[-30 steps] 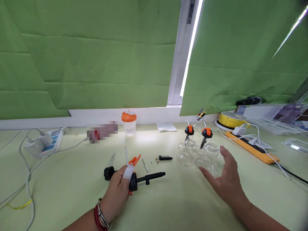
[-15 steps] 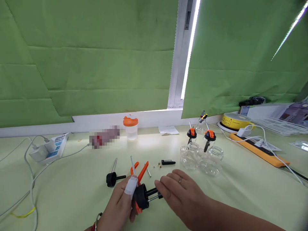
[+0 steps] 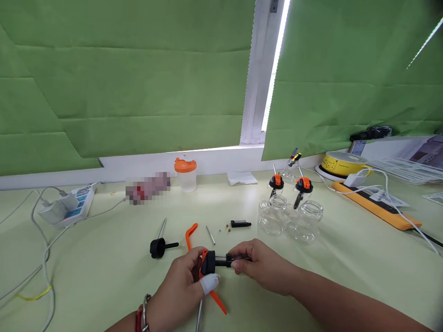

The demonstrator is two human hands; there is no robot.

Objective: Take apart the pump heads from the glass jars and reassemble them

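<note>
1. The person's left hand (image 3: 183, 283), its thumb wrapped in a white bandage (image 3: 209, 283), is closed around the collar of a black-and-orange pump head (image 3: 208, 263).
2. The right hand (image 3: 261, 266) pinches the black stem (image 3: 223, 263) of that same piece; the hands are near each other, not touching.
3. The pump head is held sideways at the front of the table (image 3: 114, 276) — a metal tube (image 3: 199, 316) and an orange arm (image 3: 218, 303) slant down toward the near edge.
4. Just beyond the left hand lies an orange strip (image 3: 188, 234), with a thin metal rod (image 3: 210, 235) near it.
5. Farther right: tiny beads (image 3: 228, 228), then a black piece with a spring (image 3: 240, 224) — and clear jars (image 3: 272, 224) past it.
6. A black cap (image 3: 158, 248) rests left of the strip.
</note>
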